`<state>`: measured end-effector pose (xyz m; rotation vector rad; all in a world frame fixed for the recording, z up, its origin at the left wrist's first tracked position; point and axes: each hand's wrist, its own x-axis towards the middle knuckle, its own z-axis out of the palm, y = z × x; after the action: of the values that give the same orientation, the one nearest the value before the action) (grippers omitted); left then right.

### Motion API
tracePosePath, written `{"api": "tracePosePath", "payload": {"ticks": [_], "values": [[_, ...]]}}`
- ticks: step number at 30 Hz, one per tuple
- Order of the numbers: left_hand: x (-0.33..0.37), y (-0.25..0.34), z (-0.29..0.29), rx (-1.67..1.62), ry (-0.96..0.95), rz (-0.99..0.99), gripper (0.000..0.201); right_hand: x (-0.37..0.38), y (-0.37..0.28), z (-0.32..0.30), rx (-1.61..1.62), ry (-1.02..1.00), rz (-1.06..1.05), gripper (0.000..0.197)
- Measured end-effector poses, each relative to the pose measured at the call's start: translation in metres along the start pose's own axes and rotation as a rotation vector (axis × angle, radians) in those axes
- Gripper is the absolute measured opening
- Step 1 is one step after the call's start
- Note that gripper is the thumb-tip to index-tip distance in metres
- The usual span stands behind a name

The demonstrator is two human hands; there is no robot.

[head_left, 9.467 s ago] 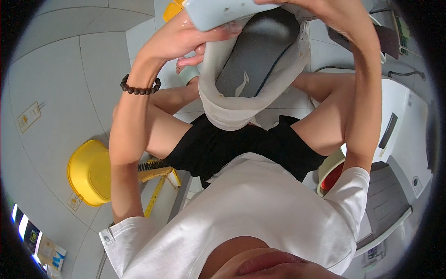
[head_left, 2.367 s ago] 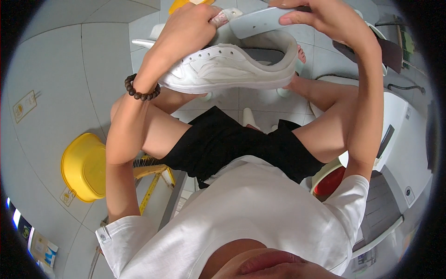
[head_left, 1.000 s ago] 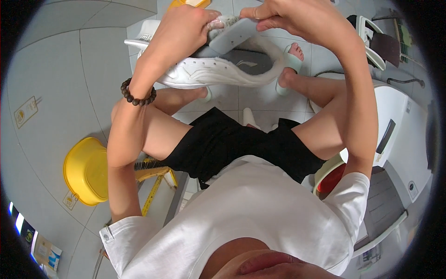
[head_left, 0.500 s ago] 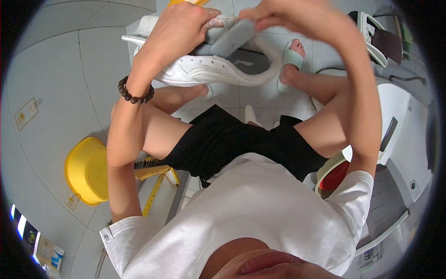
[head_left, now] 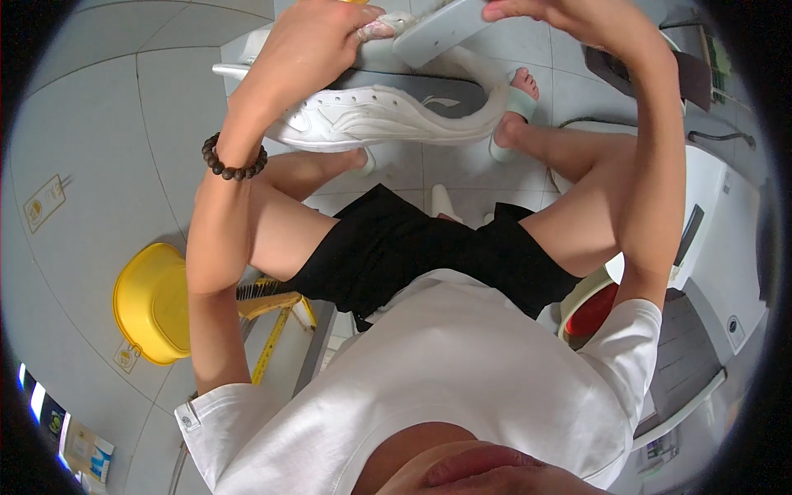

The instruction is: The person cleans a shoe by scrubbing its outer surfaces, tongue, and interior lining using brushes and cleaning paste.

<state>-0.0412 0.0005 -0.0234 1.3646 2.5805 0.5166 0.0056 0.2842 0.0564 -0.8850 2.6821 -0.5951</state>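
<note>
My left hand point(head_left: 318, 45) is closed on the far side of a white sneaker point(head_left: 342, 120), thumb and fingers gripping whitish, wet-looking upper material. The unlaced sneaker lies sideways above my knees, its opening spread and its grey insole point(head_left: 454, 97) showing. My right hand point(head_left: 536, 10), partly cut off by the top edge, pinches the far end of a long flat grey brush point(head_left: 441, 35). Its smooth back faces me, and the rounded near end lies over the shoe's opening. Pale bristles show only faintly along the far edge.
A yellow basin point(head_left: 153, 305) stands at the left by a yellow-framed rack point(head_left: 272, 346) with a black-bristled brush point(head_left: 262, 290). On the right are a pale bucket with red inside point(head_left: 592, 312) and a white appliance point(head_left: 718, 239). My slippered foot point(head_left: 520, 103) is beyond the shoe.
My right hand and the grey brush have moved up and to the right, showing more of the brush's back. The sneaker and my left hand have shifted only slightly.
</note>
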Motion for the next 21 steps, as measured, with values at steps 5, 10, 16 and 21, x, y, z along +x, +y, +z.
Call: {"api": "tracePosePath", "payload": {"ticks": [5,10,16,21], "values": [[0.008,0.013,-0.003,-0.015,-0.063,-0.025,0.021,0.003,-0.015,0.021,-0.145,0.015,-0.033,0.019],[-0.004,-0.004,0.011,0.046,0.033,0.097,0.021,0.006,-0.002,0.013,-0.096,-0.028,-0.042,0.021],[0.008,0.007,0.008,0.038,-0.005,0.054,0.021,-0.003,-0.010,0.007,-0.125,0.015,-0.038,0.020],[-0.002,0.001,0.012,0.039,0.020,0.068,0.021,0.015,-0.010,0.026,-0.279,-0.062,-0.102,0.015]]}}
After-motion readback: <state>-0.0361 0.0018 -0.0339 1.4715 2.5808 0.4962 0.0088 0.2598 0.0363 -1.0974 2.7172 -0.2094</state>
